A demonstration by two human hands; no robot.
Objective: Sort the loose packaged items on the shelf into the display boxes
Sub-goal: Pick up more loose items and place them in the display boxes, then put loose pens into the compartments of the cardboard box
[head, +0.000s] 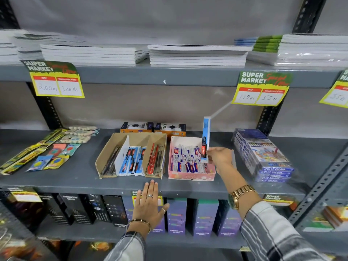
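Right hand [219, 157]: closed in a pinch on the lower end of a blue carded pen pack [205, 140]; fingers curled, thumb against the card's near edge; a gold watch [239, 195] on the wrist
Blue carded pen pack: held upright, edge-on to the camera, above the right side of the pink display box [191, 175]; its lower end at the box's right wall, whether touching cannot be told
Left hand [149, 203]: flat and fully open, fingers spread, holding nothing; fingertips lie on the near edge of the shelf [75, 178], just in front of the brown divided box [131, 155]; ring on one finger
Pink display box: on the shelf, centre-right, filled with white and blue packets lying loosely
Brown divided box: just left of the pink box, touching or nearly so; dark packs in the left slot, blue carded packs in the middle, red packs in the right slot
Loose packets [47, 153]: spread flat on the shelf at far left, well apart from both hands
Colour-pencil boxes [267, 157]: stacked to the right of the right hand
Orange-and-black cartons [153, 127]: two, side by side behind the display boxes
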